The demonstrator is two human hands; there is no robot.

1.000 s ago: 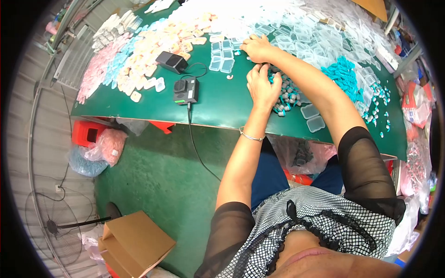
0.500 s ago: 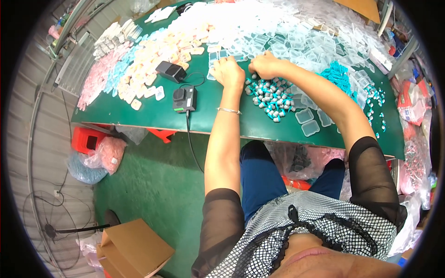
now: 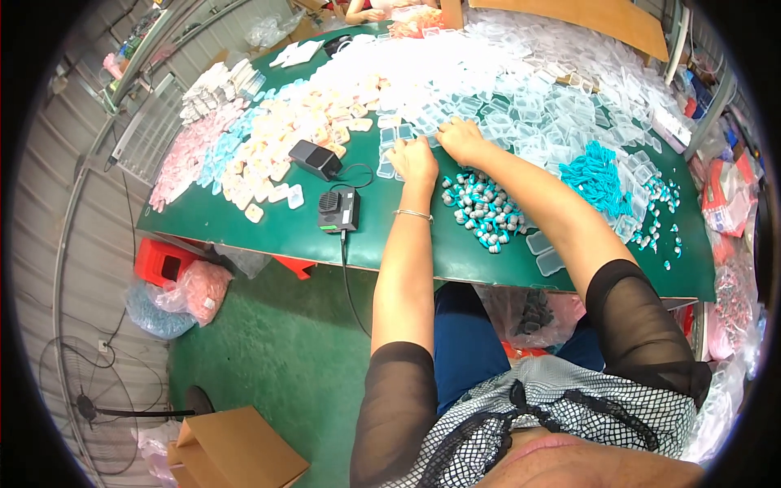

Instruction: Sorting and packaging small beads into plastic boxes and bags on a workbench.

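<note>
My left hand (image 3: 413, 161) is at the mid-table with its fingers curled down beside a row of small clear plastic cases (image 3: 387, 137). Just right of it, my right hand (image 3: 460, 141) bends its fingers closed over the edge of the same cases. What the fingertips pinch is hidden beneath both hands. Below my right forearm lies a heap of small grey-and-teal pieces (image 3: 482, 207). Two empty-looking clear cases (image 3: 545, 254) lie closer to the table's front edge, partly behind the forearm.
A large heap of clear cases (image 3: 553, 106) covers the far table. Teal cords (image 3: 598, 179) lie right. Cream tiles (image 3: 305, 122), pink pieces (image 3: 183, 159) and a black cabled device (image 3: 338, 210) lie left. Another person's arm (image 3: 366, 12) shows at the far edge.
My right hand has left the heap of grey-and-teal pieces and moved up to the clear cases. The left hand stays by the cases. The view has shifted, revealing a person across the table.
</note>
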